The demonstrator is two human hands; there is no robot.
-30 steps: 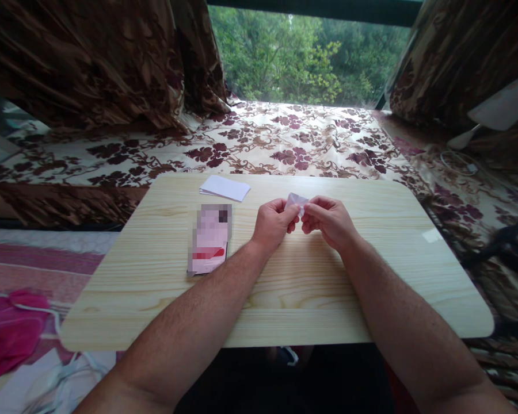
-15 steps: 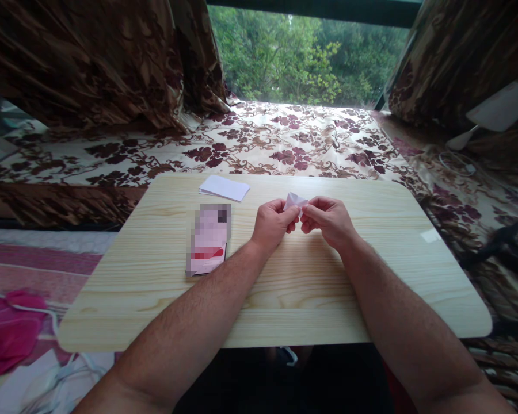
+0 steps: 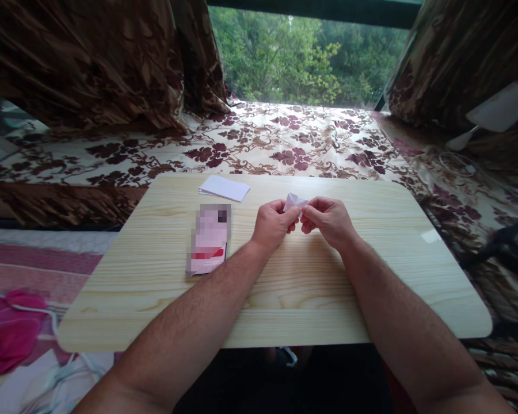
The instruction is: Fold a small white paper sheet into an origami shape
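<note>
A small piece of folded white paper (image 3: 295,201) is pinched between my two hands above the middle of the wooden table (image 3: 311,299). My left hand (image 3: 274,223) grips its left side, thumb on top. On the right side, my right hand (image 3: 327,220) holds it between thumb and fingertips. The fingers cover the paper's lower part, so its full shape is hidden. To the left of my hands lies a phone (image 3: 209,238), its screen blurred out. Behind the phone rests a small stack of white paper sheets (image 3: 225,188).
A floral cloth (image 3: 293,138) covers the window ledge beyond the table. A small white scrap (image 3: 430,236) lies by the table's right edge. At the right stands a white lamp (image 3: 501,106); at lower left are a pink cloth (image 3: 12,328) and white cables (image 3: 75,368).
Both hands stay in nearly the same place, still holding the folded paper. Only a very slight shift of the right fingers shows.
</note>
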